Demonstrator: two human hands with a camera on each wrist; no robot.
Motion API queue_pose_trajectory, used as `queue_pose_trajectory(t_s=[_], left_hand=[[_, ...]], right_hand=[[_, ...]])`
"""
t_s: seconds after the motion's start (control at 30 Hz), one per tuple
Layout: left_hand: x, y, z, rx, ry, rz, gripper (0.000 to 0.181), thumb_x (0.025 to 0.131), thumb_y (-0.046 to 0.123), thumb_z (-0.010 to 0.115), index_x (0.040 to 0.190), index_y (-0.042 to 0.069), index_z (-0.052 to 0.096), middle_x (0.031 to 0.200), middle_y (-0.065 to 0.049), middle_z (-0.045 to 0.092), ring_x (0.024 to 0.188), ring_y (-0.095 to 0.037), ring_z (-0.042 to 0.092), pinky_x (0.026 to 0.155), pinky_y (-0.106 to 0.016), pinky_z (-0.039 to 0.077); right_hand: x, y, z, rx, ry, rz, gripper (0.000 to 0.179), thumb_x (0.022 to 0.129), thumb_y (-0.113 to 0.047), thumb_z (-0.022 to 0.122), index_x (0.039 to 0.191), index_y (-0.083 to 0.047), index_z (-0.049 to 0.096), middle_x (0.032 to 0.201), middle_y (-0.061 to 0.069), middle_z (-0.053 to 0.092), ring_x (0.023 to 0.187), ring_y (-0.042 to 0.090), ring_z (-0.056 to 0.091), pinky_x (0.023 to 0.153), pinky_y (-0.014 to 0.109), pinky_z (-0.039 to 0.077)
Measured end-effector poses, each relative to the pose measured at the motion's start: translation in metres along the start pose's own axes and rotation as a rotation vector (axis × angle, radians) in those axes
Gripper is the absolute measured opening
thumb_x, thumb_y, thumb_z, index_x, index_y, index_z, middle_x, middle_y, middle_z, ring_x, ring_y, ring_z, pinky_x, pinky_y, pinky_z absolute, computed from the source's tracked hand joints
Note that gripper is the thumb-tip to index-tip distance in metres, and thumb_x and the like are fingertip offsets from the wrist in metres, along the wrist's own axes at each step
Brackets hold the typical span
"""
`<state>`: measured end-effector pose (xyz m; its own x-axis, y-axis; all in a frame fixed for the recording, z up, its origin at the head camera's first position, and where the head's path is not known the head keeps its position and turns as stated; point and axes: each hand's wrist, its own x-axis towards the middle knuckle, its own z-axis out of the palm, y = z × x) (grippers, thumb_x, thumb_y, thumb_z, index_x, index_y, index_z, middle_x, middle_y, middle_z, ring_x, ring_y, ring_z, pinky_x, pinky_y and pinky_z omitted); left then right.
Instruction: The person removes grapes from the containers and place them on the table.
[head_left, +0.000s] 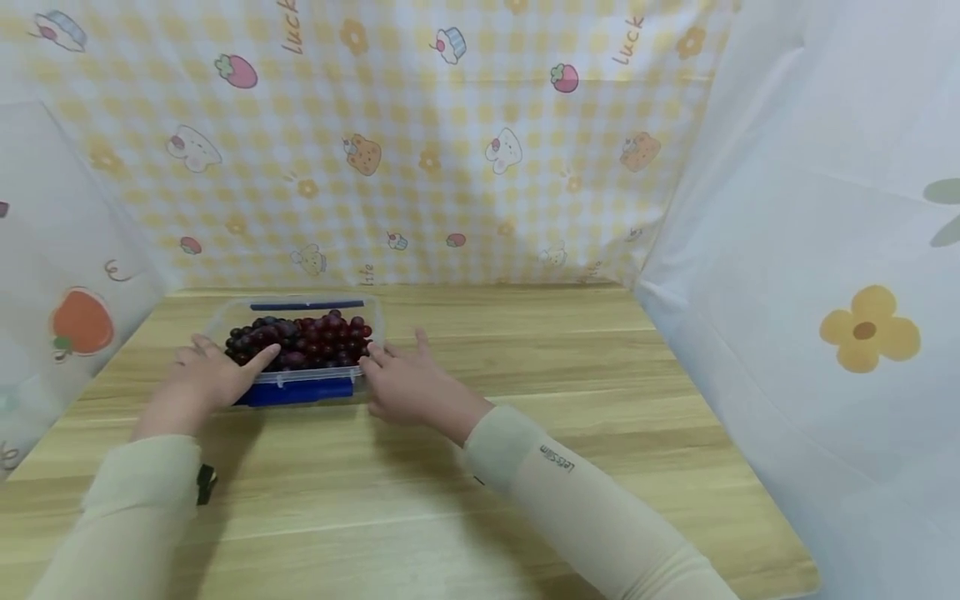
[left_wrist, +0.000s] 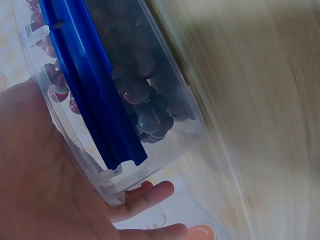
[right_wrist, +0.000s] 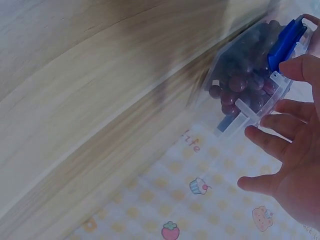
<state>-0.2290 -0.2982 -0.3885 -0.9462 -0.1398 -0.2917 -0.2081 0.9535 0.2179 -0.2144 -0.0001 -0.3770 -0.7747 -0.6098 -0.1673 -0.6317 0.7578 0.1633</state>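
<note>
A clear plastic container with blue side clasps stands on the table, full of dark red and purple grapes. My left hand grips its front left corner, the thumb over the front rim above the grapes. In the left wrist view, fingers of that hand reach past the box's end. At the front right corner is my right hand. The right wrist view shows its thumb by the blue clasp and the other fingers spread along the box's end.
The wooden table stretches to the right and toward me. A yellow checked cloth with printed pictures hangs behind it, and white patterned cloths hang at the sides. A small black object shows beside my left sleeve.
</note>
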Motion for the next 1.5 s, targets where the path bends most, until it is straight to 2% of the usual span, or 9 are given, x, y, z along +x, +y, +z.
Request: queue_pose_trajectory(t_s=[0.17, 0.27, 0.43, 0.53, 0.7, 0.83, 1.0, 1.3, 1.5], left_hand=[[-0.004, 0.006, -0.001, -0.016, 0.004, -0.015, 0.139, 0.091, 0.094, 0.008, 0.147, -0.030, -0.022, 0.148, -0.066, -0.001, 0.135, -0.080, 0.021, 0.111, -0.083, 0.035], [-0.006, 0.007, -0.002, -0.029, 0.008, -0.025, 0.140, 0.091, 0.094, 0.009, 0.148, -0.029, -0.022, 0.148, -0.066, -0.001, 0.136, -0.080, 0.021, 0.111, -0.083, 0.035], [-0.007, 0.006, -0.002, -0.024, -0.002, -0.029, 0.140, 0.090, 0.095, 0.009, 0.148, -0.029, -0.022, 0.149, -0.065, -0.003, 0.136, -0.080, 0.019, 0.109, -0.083, 0.036], [-0.006, 0.004, 0.000, -0.016, -0.010, -0.024, 0.141, 0.090, 0.096, 0.010, 0.148, -0.029, -0.021, 0.149, -0.065, -0.004, 0.136, -0.081, 0.019, 0.107, -0.084, 0.037], [-0.004, 0.000, 0.003, -0.013, -0.003, -0.010, 0.141, 0.091, 0.095, 0.011, 0.148, -0.030, -0.021, 0.148, -0.066, -0.004, 0.135, -0.081, 0.020, 0.106, -0.085, 0.037], [-0.004, -0.007, 0.004, 0.007, -0.004, 0.045, 0.141, 0.092, 0.094, 0.017, 0.147, -0.030, -0.021, 0.147, -0.067, -0.002, 0.132, -0.082, 0.025, 0.102, -0.084, 0.040], [-0.002, -0.027, -0.001, -0.031, -0.019, 0.139, 0.136, 0.097, 0.087, 0.031, 0.150, -0.026, -0.023, 0.148, -0.066, -0.002, 0.131, -0.082, 0.026, 0.100, -0.084, 0.041], [0.024, -0.055, -0.004, -0.104, 0.061, 0.318, 0.124, 0.101, 0.071, 0.054, 0.163, -0.014, -0.013, 0.154, -0.057, 0.023, 0.135, -0.076, 0.034, 0.101, -0.086, 0.039], [0.037, -0.065, -0.001, -0.079, 0.047, 0.383, 0.120, 0.104, 0.065, 0.055, 0.164, -0.003, -0.023, 0.148, -0.053, 0.040, 0.125, -0.067, 0.056, 0.092, -0.079, 0.049]], right_hand=[[0.001, 0.007, -0.001, 0.015, 0.007, -0.014, 0.071, 0.109, -0.053, 0.054, 0.170, -0.025, 0.030, 0.180, -0.003, 0.022, 0.163, 0.022, 0.034, 0.133, 0.068, 0.015], [0.007, 0.011, -0.008, 0.001, 0.026, -0.039, 0.057, 0.110, -0.048, 0.052, 0.163, -0.026, 0.045, 0.173, -0.004, 0.039, 0.158, 0.021, 0.043, 0.132, 0.068, 0.021], [0.027, 0.020, -0.025, 0.069, 0.064, -0.033, 0.034, 0.111, -0.035, 0.052, 0.142, -0.023, 0.061, 0.133, -0.006, 0.071, 0.131, 0.018, 0.065, 0.127, 0.062, 0.036], [0.041, 0.023, -0.031, 0.116, 0.040, 0.009, 0.044, 0.113, -0.037, 0.051, 0.154, -0.021, 0.052, 0.145, -0.001, 0.066, 0.137, 0.018, 0.063, 0.126, 0.054, 0.042], [0.062, 0.019, -0.033, 0.112, -0.014, 0.071, 0.065, 0.112, -0.053, 0.046, 0.169, -0.027, 0.032, 0.174, -0.001, 0.036, 0.162, 0.017, 0.033, 0.130, 0.043, 0.039], [0.074, 0.015, -0.032, 0.103, -0.025, 0.090, 0.067, 0.111, -0.059, 0.043, 0.170, -0.031, 0.028, 0.173, -0.006, 0.037, 0.163, 0.015, 0.030, 0.132, 0.042, 0.035], [0.085, 0.015, -0.029, 0.098, -0.039, 0.103, 0.067, 0.110, -0.060, 0.042, 0.170, -0.033, 0.027, 0.173, -0.009, 0.038, 0.164, 0.016, 0.029, 0.133, 0.050, 0.030], [0.088, 0.023, -0.023, 0.082, -0.050, 0.104, 0.065, 0.111, -0.059, 0.043, 0.169, -0.032, 0.031, 0.172, -0.010, 0.040, 0.167, 0.021, 0.022, 0.136, 0.062, 0.015], [0.091, 0.022, -0.022, 0.038, -0.017, 0.079, 0.057, 0.111, -0.057, 0.043, 0.161, -0.030, 0.047, 0.164, -0.007, 0.051, 0.158, 0.017, 0.039, 0.136, 0.059, 0.019]])
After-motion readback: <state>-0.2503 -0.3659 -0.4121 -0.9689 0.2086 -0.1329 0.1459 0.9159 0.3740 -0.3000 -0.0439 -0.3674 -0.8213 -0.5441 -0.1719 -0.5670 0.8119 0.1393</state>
